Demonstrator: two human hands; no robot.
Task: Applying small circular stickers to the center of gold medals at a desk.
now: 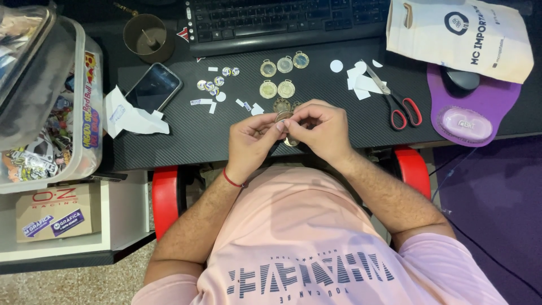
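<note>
Pink short-sleeved shirt point(293, 226) with dark print; red wristband point(231, 181) on left wrist.

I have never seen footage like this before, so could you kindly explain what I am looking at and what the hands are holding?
There is no machine here: one camera worn on a person's head looks straight down at their own bare hands above a dark desk. The left hand and right hand meet in the middle, fingers pinching a small round gold medal. More medals lie in rows beyond, with little round stickers beside them. A phone lies left, red-handled scissors and paper scraps right, then a purple mouse pad. A keyboard sits farther back.
</note>
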